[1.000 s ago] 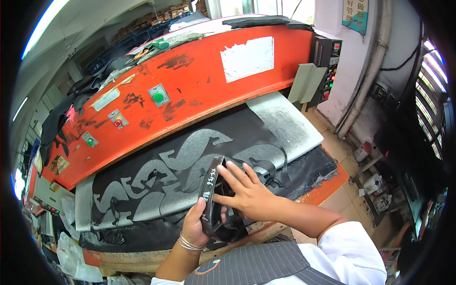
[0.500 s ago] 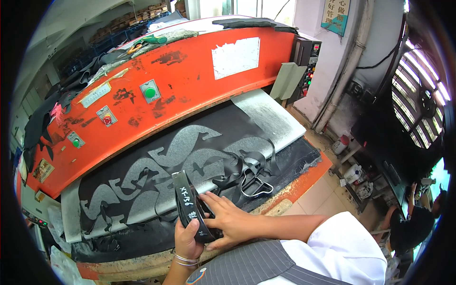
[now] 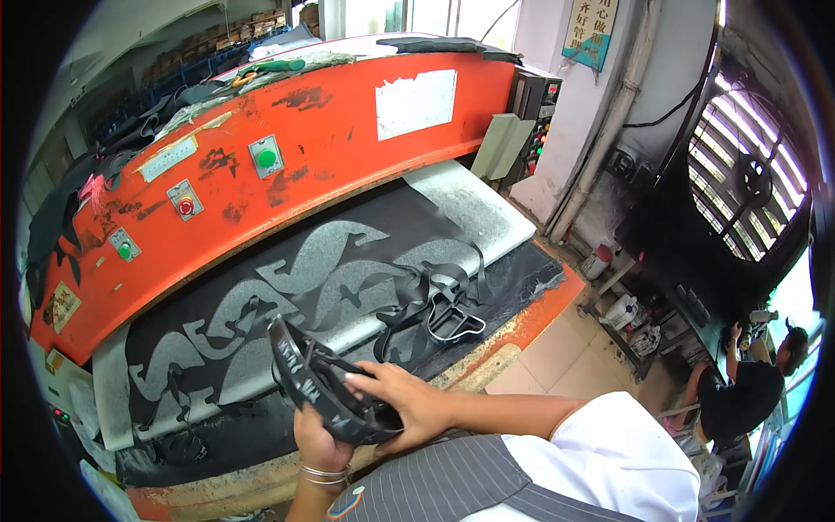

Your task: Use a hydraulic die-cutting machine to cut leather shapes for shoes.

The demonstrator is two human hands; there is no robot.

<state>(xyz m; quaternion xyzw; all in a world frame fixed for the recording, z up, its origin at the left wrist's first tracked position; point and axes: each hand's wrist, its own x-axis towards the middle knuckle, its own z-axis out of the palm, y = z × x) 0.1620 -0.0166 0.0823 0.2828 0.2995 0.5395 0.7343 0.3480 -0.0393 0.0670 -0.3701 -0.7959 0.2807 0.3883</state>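
Close in front of me, both hands hold a black metal cutting die (image 3: 306,380) with white handwriting on its side wall. My left hand (image 3: 320,442) is closed round its near left end, a bracelet on the wrist. My right hand (image 3: 409,396) grips the right side, fingers bent over the rim and thumb low. Beyond the die, a black sheet (image 3: 348,228) with curved cut-outs lies on a pale cutting board (image 3: 474,209). A second cutting die (image 3: 465,329), bright-edged, rests among black offcut strips (image 3: 409,324) at the board's near right edge.
A large orange press beam (image 3: 330,130) with green and red buttons spans the far side of the board. Its worn bed edge (image 3: 513,335) runs nearest me. Right of it are tiled floor (image 3: 557,352), white containers (image 3: 622,311) and a seated person (image 3: 739,396).
The die has tipped from nearly upright to a lower slant leaning left, turning in my hands. Both hands have shifted a little left with it. The whole view has swung slightly right.
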